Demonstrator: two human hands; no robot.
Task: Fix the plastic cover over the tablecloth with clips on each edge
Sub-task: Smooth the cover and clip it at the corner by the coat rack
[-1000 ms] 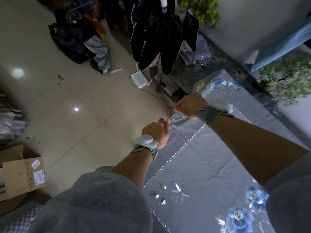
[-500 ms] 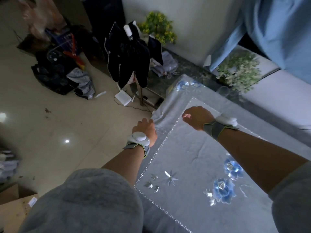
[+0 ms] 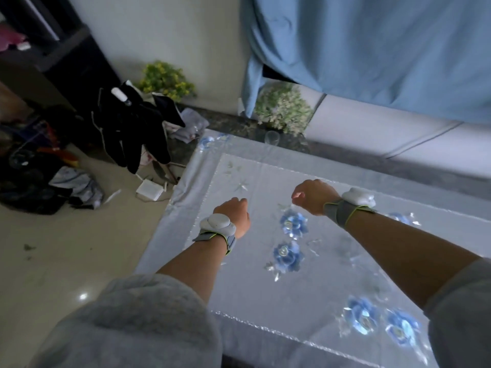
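Right, left hand and right hand hover apart above plastic cover, fingers curled, contents hidden; left one nearer tablecloth side edge.

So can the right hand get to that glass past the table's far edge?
Probably yes. The right hand hovers over the tablecloth, and nothing stands between it and the glass, though a lean may help.
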